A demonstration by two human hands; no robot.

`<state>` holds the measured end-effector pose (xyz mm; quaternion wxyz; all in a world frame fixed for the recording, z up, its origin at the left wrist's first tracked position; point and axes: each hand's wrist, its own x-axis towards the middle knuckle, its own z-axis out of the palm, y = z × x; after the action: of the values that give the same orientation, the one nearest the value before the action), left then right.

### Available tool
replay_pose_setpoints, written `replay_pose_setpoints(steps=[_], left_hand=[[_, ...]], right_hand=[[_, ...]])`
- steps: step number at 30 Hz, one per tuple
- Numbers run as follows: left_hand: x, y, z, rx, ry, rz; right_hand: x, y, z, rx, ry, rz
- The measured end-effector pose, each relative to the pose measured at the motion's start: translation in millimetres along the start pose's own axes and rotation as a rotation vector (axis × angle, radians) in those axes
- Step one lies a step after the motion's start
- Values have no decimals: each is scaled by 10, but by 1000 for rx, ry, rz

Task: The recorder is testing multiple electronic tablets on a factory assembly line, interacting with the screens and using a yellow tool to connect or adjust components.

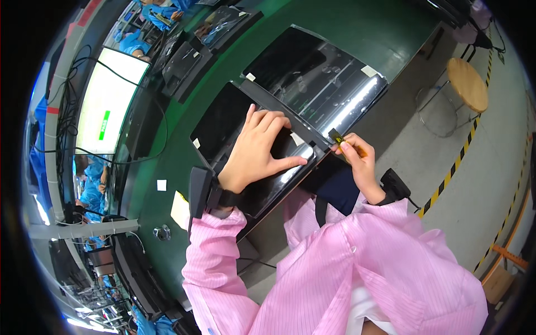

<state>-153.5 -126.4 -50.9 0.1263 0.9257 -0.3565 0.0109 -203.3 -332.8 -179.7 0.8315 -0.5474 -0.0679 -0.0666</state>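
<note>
Left hand (254,151) lay spread wide on the near black panel (216,124), along the edge of the green table (371,28). Right hand (362,163), just past that edge, pinched a small yellow-and-black strip (336,136); gray floor (406,153) stretched toward a round stool (468,85).

Grey floor (491,167), yellow-black tape line (445,180), round wooden stool (468,85)

Person's hands (248,151): two
Nearest glossy panels (285,64): two
Wrist devices (199,190): two
Handheld strip (336,135): one
Round stool (468,85): one
</note>
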Motion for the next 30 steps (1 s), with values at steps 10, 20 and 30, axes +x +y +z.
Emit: replay_pose_setpoints(steps=[10,20,30], left_hand=[[-378,280,209,-125,53,-135],[-440,304,263,-100,76,-141],[-403,297,256,-78,71,-132]], right_hand=[[-388,-102,407,75,-153,240],[-455,-140,417,44,-83,238],[-441,-110,434,109,-125,145]])
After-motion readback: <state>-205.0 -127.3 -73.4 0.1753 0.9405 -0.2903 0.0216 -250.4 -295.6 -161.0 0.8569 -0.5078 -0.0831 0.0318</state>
